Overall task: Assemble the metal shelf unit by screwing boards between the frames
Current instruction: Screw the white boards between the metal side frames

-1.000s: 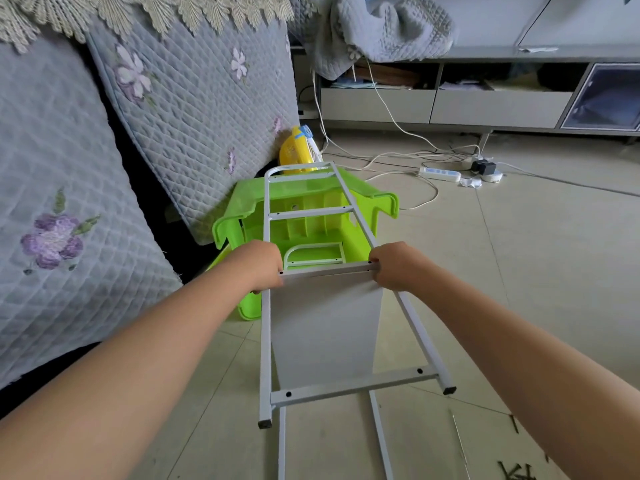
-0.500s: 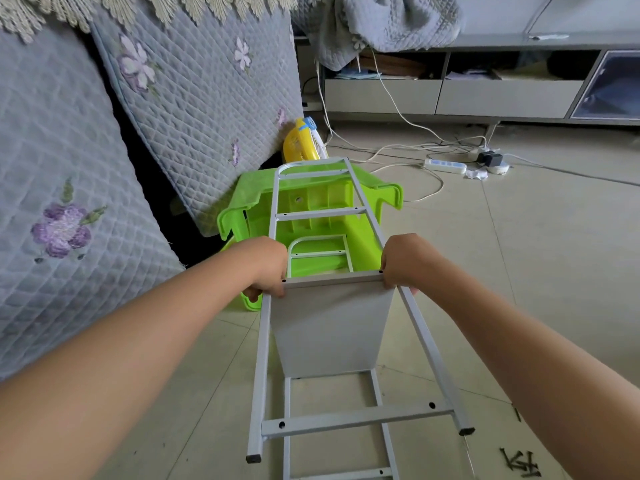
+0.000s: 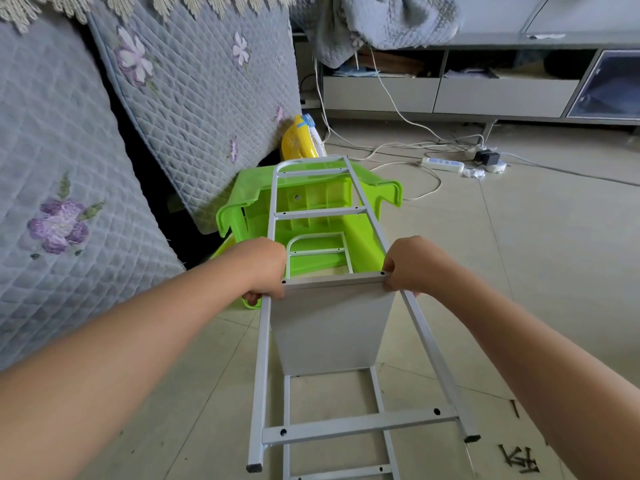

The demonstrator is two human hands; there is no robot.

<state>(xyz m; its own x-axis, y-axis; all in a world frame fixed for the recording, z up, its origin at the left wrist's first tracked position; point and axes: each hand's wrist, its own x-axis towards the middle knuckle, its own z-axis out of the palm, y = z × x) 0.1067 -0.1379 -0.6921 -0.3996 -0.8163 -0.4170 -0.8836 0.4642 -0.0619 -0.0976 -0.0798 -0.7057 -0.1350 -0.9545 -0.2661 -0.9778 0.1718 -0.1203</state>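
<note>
The grey shelf board (image 3: 332,327) is held upright on the floor between two white metal frames, the upper frame (image 3: 429,344) resting across its top edge, which is gripped at both corners: left hand (image 3: 258,268) and right hand (image 3: 410,265) have fingers curled round board and rail together. Stiff, light, smooth-painted parts are judged likely to slip, so the corner hold beside the screw holes looks safest. Black screws (image 3: 519,462) lie on the floor nearby.
</note>
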